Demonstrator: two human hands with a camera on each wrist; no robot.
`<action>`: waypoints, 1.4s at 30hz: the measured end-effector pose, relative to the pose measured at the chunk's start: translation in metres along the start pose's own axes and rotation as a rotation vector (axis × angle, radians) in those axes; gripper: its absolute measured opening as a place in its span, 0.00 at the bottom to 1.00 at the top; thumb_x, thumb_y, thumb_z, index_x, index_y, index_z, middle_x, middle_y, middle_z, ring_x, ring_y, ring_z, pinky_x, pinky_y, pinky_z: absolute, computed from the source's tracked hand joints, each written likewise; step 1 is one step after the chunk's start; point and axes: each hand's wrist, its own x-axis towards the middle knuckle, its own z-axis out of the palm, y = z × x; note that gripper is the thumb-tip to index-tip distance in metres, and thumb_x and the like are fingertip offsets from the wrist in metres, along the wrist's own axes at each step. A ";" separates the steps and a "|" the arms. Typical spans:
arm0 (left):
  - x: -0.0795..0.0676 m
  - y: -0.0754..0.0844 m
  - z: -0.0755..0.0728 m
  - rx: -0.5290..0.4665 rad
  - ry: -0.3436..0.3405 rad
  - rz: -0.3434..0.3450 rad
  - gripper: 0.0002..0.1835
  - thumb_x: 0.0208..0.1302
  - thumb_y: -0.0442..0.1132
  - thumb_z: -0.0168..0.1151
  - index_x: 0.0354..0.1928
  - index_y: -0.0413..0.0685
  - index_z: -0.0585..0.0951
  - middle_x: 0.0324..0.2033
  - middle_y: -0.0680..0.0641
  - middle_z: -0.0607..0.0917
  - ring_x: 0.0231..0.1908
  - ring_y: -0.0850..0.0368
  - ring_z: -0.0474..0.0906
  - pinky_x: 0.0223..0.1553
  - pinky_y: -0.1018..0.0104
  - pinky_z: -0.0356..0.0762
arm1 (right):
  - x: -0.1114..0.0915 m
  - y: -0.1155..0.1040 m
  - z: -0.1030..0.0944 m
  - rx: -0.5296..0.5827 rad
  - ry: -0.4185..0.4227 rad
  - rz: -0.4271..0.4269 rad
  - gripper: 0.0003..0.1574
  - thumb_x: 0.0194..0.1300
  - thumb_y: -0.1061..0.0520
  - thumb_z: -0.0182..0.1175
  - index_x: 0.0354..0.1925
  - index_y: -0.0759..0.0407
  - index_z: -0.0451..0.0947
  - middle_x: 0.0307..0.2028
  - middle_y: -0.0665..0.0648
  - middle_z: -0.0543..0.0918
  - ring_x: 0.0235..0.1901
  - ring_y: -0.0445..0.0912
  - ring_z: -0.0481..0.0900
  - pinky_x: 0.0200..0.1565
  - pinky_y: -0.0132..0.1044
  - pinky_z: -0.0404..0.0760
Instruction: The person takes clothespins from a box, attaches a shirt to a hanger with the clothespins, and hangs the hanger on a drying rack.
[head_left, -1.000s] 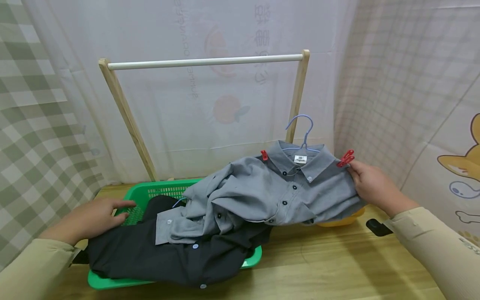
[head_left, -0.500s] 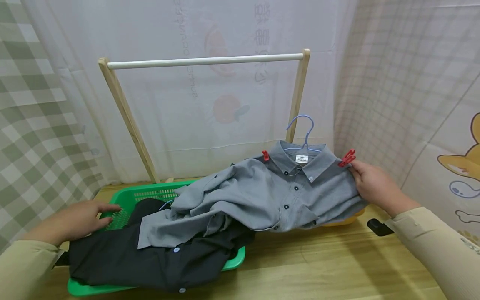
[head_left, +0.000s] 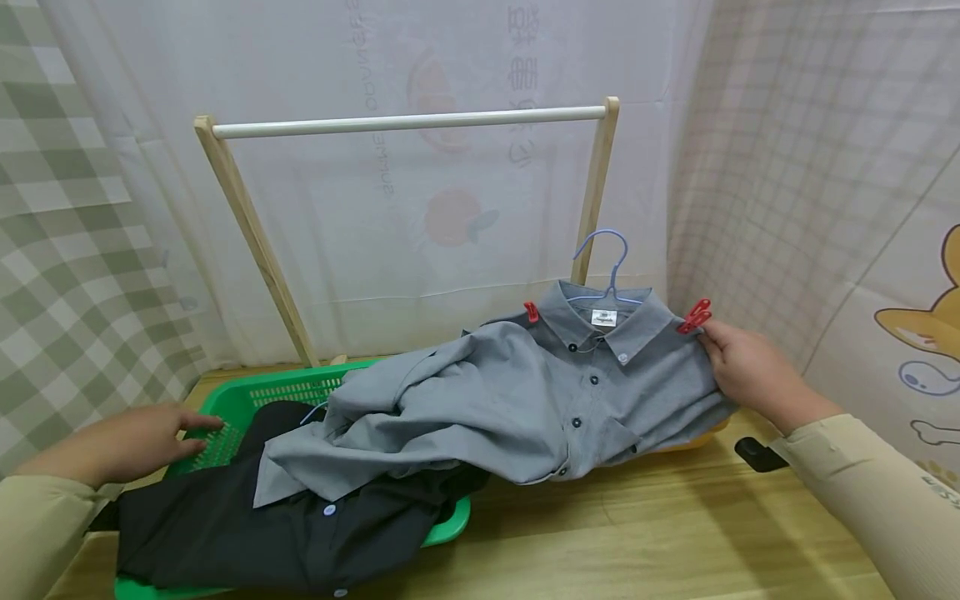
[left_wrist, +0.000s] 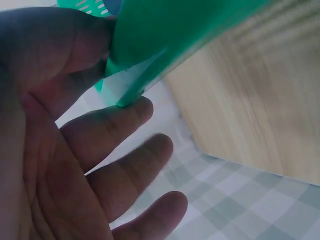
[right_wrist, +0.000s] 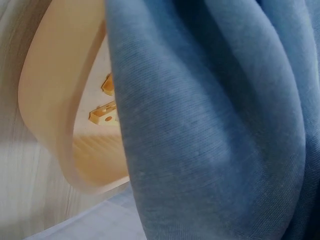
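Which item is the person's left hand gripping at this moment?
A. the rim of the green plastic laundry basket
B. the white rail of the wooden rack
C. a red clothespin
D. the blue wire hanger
A: the left hand pinches the rim of the green plastic laundry basket, seen close in the left wrist view.

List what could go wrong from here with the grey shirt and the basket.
1. The grey shirt still drapes over the black shirt; lifting it may drag the black one out of the green basket.
2. The left hand grips the basket's rim near the table edge; the basket could tip off.
3. The right hand holds only the shoulder by a red clip, so the shirt may slip off the hanger.
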 end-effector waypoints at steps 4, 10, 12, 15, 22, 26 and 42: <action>0.000 0.005 -0.003 0.027 -0.006 0.019 0.25 0.63 0.54 0.56 0.57 0.47 0.76 0.49 0.41 0.81 0.47 0.44 0.79 0.40 0.49 0.77 | 0.000 0.000 -0.001 -0.005 0.002 0.003 0.09 0.72 0.57 0.44 0.42 0.59 0.71 0.41 0.73 0.79 0.40 0.70 0.77 0.37 0.62 0.71; 0.005 0.019 -0.011 0.140 0.043 0.028 0.31 0.60 0.59 0.55 0.56 0.42 0.76 0.54 0.35 0.76 0.52 0.32 0.72 0.44 0.41 0.72 | 0.001 -0.002 -0.001 -0.010 0.014 -0.020 0.10 0.72 0.58 0.45 0.45 0.60 0.72 0.44 0.74 0.78 0.42 0.70 0.77 0.40 0.63 0.71; 0.009 0.024 -0.014 0.171 0.049 0.031 0.32 0.60 0.59 0.56 0.56 0.41 0.75 0.55 0.33 0.75 0.53 0.31 0.71 0.45 0.41 0.71 | 0.001 -0.003 -0.002 -0.006 0.018 -0.026 0.11 0.72 0.59 0.45 0.46 0.60 0.72 0.45 0.74 0.78 0.43 0.69 0.77 0.42 0.63 0.71; 0.016 0.031 -0.017 0.189 0.046 0.055 0.30 0.60 0.57 0.57 0.56 0.40 0.76 0.55 0.33 0.73 0.53 0.31 0.71 0.46 0.41 0.71 | 0.001 -0.005 -0.002 -0.001 0.006 -0.020 0.12 0.72 0.59 0.44 0.48 0.61 0.72 0.47 0.74 0.77 0.45 0.69 0.76 0.43 0.63 0.71; 0.037 0.034 -0.017 0.225 0.022 0.076 0.26 0.60 0.50 0.60 0.51 0.35 0.77 0.50 0.31 0.76 0.50 0.31 0.72 0.46 0.42 0.71 | 0.001 -0.005 -0.002 -0.003 -0.023 -0.001 0.14 0.72 0.59 0.44 0.50 0.62 0.71 0.48 0.75 0.76 0.46 0.70 0.75 0.44 0.63 0.71; 0.040 0.029 -0.016 0.243 0.018 0.066 0.24 0.58 0.48 0.62 0.49 0.35 0.78 0.50 0.27 0.75 0.48 0.30 0.73 0.46 0.42 0.72 | 0.001 -0.004 -0.002 -0.001 -0.025 0.001 0.14 0.72 0.59 0.44 0.51 0.62 0.71 0.48 0.75 0.77 0.45 0.70 0.75 0.43 0.63 0.71; 0.034 -0.006 -0.019 0.210 0.004 0.025 0.21 0.50 0.37 0.68 0.49 0.41 0.80 0.51 0.30 0.76 0.48 0.31 0.73 0.42 0.44 0.74 | 0.000 -0.013 -0.009 -0.017 -0.012 0.019 0.13 0.72 0.59 0.44 0.49 0.61 0.71 0.47 0.74 0.77 0.45 0.71 0.75 0.43 0.64 0.70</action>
